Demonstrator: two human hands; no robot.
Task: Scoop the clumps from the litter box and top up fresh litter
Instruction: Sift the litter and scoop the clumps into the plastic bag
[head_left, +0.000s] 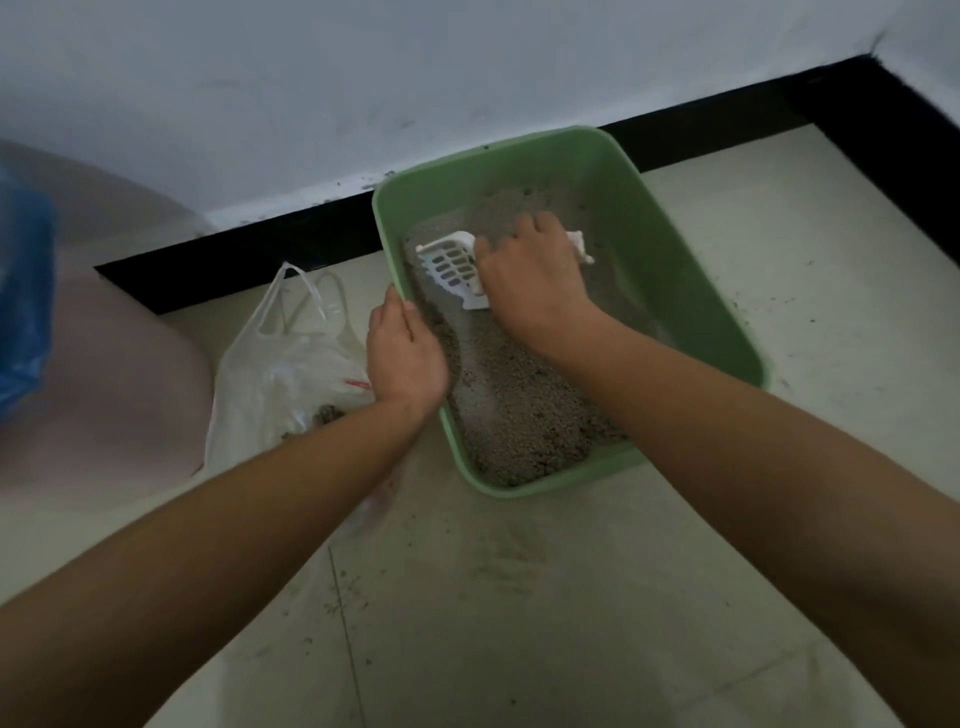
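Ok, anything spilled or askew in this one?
Yes. Loose litter grains lie scattered on the floor tiles right of the green litter box and in front of it. The box also sits skewed to the black skirting. The white scoop and plastic bag look fine.

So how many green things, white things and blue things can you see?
Green: 1, the litter box
White: 2, the scoop and the plastic bag
Blue: 1, the blue plastic sheet at the left edge
Total: 4
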